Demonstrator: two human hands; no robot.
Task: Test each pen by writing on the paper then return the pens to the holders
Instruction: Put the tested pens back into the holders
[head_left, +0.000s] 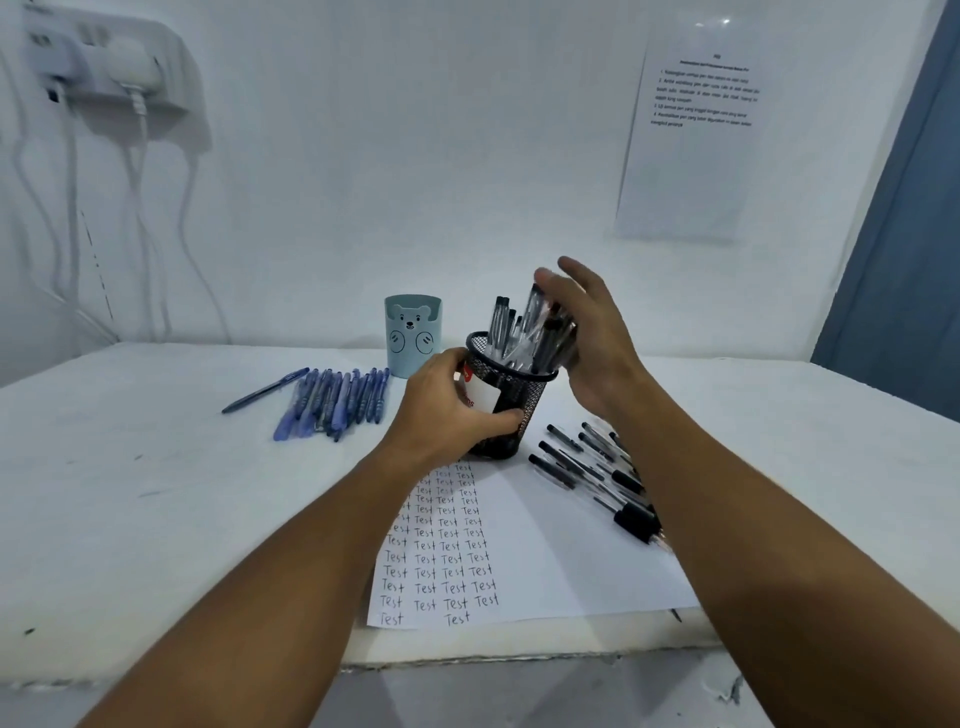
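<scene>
Left hand gripping tilted mesh holder over paper; right hand feeding bunch of black pens in. Testing apparently finished; remaining black pens, blue pens lying on table; bear holder seemingly empty.

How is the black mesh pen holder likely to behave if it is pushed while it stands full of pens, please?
The black mesh pen holder looks tall and narrow, and its black pens stick out well above the rim, so it may tip. The left hand grips its side, probably steadying it. The wire mesh likely stays stiff and offers grip.
</scene>
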